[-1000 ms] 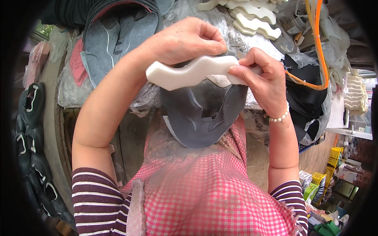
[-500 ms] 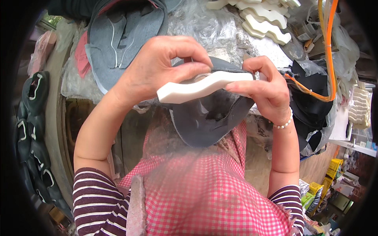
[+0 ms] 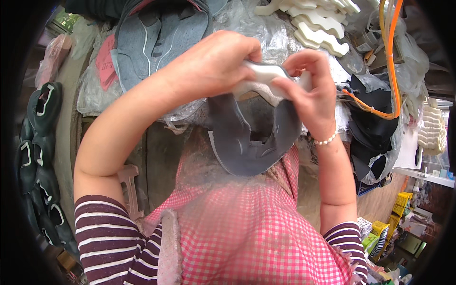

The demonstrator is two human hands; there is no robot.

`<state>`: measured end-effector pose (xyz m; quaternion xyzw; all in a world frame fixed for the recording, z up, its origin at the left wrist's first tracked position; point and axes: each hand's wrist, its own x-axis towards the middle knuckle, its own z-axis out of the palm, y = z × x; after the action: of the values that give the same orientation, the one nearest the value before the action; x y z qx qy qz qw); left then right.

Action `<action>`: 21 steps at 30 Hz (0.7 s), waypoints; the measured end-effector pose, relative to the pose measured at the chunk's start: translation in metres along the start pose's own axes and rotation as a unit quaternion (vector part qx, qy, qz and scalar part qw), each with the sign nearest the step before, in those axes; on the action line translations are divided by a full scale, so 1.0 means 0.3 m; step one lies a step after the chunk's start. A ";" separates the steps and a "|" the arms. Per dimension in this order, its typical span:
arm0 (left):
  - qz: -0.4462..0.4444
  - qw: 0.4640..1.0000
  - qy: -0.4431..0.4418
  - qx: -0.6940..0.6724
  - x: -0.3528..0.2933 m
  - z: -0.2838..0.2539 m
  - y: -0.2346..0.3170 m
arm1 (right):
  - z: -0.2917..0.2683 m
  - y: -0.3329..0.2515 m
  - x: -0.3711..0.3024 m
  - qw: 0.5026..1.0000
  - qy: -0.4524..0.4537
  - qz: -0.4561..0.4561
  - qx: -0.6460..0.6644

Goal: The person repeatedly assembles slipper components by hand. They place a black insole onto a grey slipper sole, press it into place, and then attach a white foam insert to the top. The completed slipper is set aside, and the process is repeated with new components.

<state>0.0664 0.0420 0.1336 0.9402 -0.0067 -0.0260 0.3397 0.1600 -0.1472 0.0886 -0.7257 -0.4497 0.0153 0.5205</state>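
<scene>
Left hand (image 3: 232, 59): fingers bent in a narrow pinch on the left end of a white, curved foam strip (image 3: 267, 72); blurred, exact fingertip contact can't be told. Right hand (image 3: 311, 90): also holding the foam, thumb on its near face, other fingers curled behind. Foam sits between the hands, at the far edge of a dark grey, cup-shaped shoe upper (image 3: 280, 135) with a pale lining. Clock centred on foam, 12 away from person: upper hangs at 6, over a pink-and-white checked cloth apron (image 3: 247, 223). Stack of white wavy foam pieces (image 3: 323, 33) at 2. Bright orange cable (image 3: 392, 61) at 3. Black flat sheet pieces (image 3: 375, 114) between 3 and 4. Yellow plastic crates (image 3: 403, 202) far off toward 4–5. Column of dark shoe uppers with white edging (image 3: 40, 159) at 8. Pink flat cut pieces (image 3: 105, 69) at 9. Large blue-grey shoe upper (image 3: 175, 40) near 10, on clear crumpled plastic sheeting (image 3: 97, 97).
</scene>
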 end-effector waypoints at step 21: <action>0.270 0.951 0.150 0.010 -0.018 0.086 0.017 | -0.213 0.027 -0.129 0.951 -0.050 0.226 0.207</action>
<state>0.0597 0.0217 0.1174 0.8994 -0.2097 0.2082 0.3221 0.1734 -0.2208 0.0945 -0.6832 -0.2866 0.2617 0.6185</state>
